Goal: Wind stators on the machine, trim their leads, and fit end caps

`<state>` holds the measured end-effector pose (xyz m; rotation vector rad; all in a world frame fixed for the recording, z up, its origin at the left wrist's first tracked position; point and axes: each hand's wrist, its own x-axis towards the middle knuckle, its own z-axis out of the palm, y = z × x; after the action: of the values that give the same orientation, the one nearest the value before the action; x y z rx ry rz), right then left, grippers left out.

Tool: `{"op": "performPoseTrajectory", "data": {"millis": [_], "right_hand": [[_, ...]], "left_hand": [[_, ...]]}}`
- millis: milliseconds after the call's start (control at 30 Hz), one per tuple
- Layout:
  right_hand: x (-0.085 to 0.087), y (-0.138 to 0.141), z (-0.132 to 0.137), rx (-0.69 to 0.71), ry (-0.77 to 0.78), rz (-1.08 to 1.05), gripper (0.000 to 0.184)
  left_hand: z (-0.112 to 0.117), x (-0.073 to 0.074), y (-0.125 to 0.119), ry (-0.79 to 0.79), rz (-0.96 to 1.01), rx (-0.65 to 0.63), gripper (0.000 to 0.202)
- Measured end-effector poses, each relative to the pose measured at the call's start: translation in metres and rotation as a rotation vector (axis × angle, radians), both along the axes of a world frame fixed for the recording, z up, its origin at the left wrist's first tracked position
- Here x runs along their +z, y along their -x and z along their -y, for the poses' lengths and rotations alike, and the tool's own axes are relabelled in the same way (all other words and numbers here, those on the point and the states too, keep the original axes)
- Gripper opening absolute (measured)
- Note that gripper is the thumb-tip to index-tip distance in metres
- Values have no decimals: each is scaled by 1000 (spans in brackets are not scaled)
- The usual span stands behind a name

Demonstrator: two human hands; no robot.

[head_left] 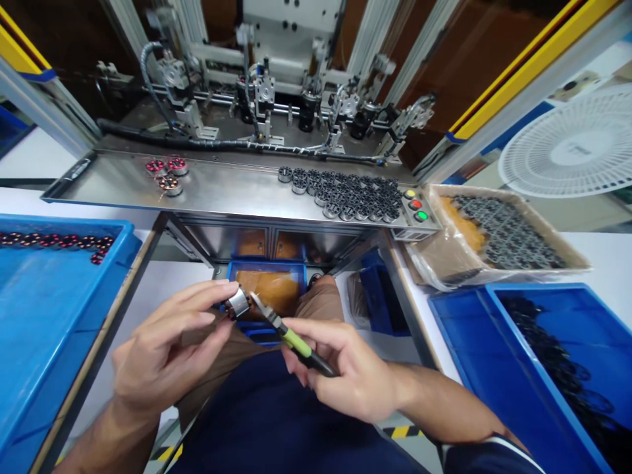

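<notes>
My left hand (170,349) pinches a motor stator (237,304), a short metal ring with a dark inside, between thumb and fingers above my lap. In my right hand (345,368) is a pair of cutting pliers (299,343) with green and black handles. The plier jaws point up and left, close to the stator's right side; whether they touch it I cannot tell. Three wound stators (169,184), two with red and one with copper-coloured windings, sit at the left of the metal shelf (227,191). Many dark unwound stators (355,191) crowd its right part.
Behind the shelf stands a winding machine (261,99). Its button box (417,210) is at the shelf's right end. A blue tray (44,316) with wound stators is at left. On the right are a carton of parts (513,230), a blue bin (602,329) and a fan (573,145).
</notes>
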<state>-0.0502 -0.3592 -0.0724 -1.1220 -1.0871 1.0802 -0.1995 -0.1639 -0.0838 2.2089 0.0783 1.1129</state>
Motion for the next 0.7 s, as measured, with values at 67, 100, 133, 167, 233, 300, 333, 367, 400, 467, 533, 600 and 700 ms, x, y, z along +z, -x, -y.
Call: {"op": "performPoseTrajectory", "data": {"millis": [67,100,133,167,233,300,333,367,400,467,533,600,700], "right_hand": [[3,-8,-5,-91,0,182,65],[4,-14,-9,-153,1,317,64],[6,-23,-16,-220,2,469,64],[9,-34,-26,-298,0,621,63],[13,-60,-55,-464,7,886,64],[17,-85,-94,-562,85,1096,66],[18,-95,-117,-569,163,1182,66],[18,-103,-139,-547,256,1253,64],[17,-109,-160,-520,346,1303,60],[12,-115,-198,-486,450,1356,49],[6,-113,-226,-499,477,1372,40],[-1,-109,-245,-533,479,1381,36],[-6,-101,-258,-563,478,1387,35]], "left_hand": [[2,-2,10,65,-13,81,51],[3,-3,18,134,-9,129,51],[4,-4,28,230,-6,180,50],[4,-5,40,345,-15,232,48],[-3,-8,70,598,-76,344,39],[-22,-12,103,816,-152,485,30],[-37,-14,119,881,-119,572,28],[-55,-18,134,919,-91,643,29],[-76,-22,146,915,-79,712,32],[-121,-32,163,786,-162,792,41],[-165,-44,168,712,-178,836,46],[-201,-57,163,648,-200,831,43],[-237,-76,147,549,-234,792,31]]}}
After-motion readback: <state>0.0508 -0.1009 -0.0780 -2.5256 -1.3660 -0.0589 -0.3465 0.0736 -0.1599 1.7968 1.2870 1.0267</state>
